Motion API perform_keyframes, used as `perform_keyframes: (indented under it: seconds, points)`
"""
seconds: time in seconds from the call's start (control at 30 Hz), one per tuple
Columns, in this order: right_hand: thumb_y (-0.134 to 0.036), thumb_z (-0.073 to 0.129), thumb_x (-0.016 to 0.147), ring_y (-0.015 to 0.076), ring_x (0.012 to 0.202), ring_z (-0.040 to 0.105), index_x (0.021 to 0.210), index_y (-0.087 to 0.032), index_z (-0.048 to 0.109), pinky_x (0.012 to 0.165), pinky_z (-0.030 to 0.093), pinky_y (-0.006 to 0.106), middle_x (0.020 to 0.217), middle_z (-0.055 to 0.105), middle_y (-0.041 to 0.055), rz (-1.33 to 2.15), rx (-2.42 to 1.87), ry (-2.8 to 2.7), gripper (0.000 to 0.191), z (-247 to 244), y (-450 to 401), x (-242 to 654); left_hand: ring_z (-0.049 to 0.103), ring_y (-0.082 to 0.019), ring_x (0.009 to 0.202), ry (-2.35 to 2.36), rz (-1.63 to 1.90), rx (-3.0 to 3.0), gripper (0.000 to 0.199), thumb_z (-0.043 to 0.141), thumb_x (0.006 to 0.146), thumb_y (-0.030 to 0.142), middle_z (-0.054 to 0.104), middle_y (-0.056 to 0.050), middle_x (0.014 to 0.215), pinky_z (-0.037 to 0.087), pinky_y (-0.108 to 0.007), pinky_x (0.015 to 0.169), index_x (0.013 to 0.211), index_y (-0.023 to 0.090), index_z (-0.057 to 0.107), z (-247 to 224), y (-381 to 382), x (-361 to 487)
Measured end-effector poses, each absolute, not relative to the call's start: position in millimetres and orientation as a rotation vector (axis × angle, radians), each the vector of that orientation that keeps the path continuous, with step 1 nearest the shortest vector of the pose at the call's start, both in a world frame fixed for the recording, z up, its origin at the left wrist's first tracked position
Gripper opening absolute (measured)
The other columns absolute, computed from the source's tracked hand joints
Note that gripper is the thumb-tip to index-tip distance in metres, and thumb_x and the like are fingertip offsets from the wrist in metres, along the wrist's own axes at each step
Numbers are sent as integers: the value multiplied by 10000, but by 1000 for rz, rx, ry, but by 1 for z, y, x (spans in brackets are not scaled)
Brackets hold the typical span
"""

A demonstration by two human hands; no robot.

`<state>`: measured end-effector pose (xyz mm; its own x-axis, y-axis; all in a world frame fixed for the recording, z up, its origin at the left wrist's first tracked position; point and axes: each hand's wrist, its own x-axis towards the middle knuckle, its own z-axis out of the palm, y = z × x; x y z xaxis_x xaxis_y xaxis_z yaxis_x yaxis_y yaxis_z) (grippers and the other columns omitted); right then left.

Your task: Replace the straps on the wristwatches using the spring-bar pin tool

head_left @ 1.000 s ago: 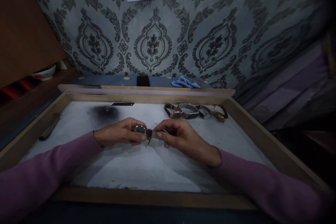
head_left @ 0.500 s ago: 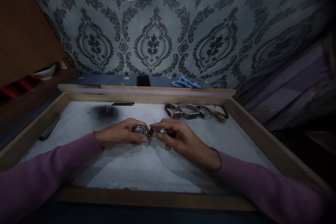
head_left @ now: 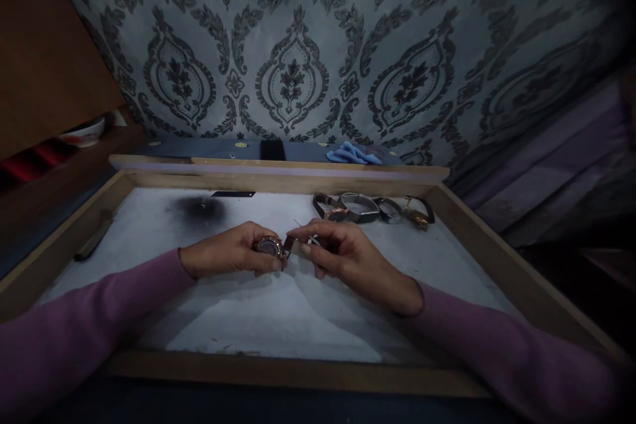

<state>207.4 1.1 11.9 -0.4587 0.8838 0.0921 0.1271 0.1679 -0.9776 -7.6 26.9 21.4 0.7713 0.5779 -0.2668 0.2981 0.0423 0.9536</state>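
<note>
My left hand [head_left: 231, 252] is closed round a round watch [head_left: 269, 246], its face tilted upward. A short dark strap piece [head_left: 289, 245] extends from the watch toward my right hand [head_left: 335, 248]. The fingers of my right hand are closed on a thin metal tool [head_left: 311, 238], whose slim end points up and left; its shape is partly hidden by the fingers. Both hands are over the white floor of a shallow wooden tray [head_left: 278, 371], with their fingertips close together.
Several watches [head_left: 365, 207] lie along the tray's back right. A flat black strip [head_left: 233, 194] lies at the back, a dark long-handled object [head_left: 93, 237] at the left. Behind the tray are a blue cloth [head_left: 352, 153] and a black object [head_left: 272, 150].
My right hand has shifted slightly right, and its fingers and the thin tool have changed angle. The watch in my left hand has turned a little. The view has tilted slightly.
</note>
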Motion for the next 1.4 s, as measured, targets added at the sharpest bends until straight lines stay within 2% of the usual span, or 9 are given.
perform_keyframes:
  seconds: [0.27,0.4,0.63,1.13,1.4]
  points:
    - [-298,624,844,33,495,509,984,-157,719,457,445,163,854,591,31,1298,-945,-1806,220,12,0,207,401,-95,564,757,255,1644,178,614,772,305,474,46,594,309,-223,544,818,133,613,20,28,-8]
    - [-254,601,854,34,507,511,993,-166,722,470,457,169,859,588,28,1267,-916,-1843,204,11,0,207,400,-94,565,759,270,1674,166,602,782,302,465,48,594,317,-222,551,775,137,597,18,28,-8]
    - [-171,563,861,36,503,514,1023,-173,720,475,449,181,866,584,29,1200,-914,-1890,226,11,-1,208,289,-81,542,796,300,1729,152,578,799,275,349,67,583,231,-219,501,770,126,581,14,26,-6]
    - [-155,540,857,47,499,512,1002,-143,708,480,444,191,838,566,27,1158,-945,-1934,222,14,-1,207,306,-79,542,825,301,1832,131,548,778,242,367,66,579,249,-209,503,755,118,582,16,26,-7]
    - [-122,537,868,41,492,514,1033,-181,710,472,431,172,829,573,20,1100,-908,-1976,247,11,0,208,295,-78,539,832,305,1824,121,552,777,238,355,69,580,238,-208,496,736,126,571,14,26,-7]
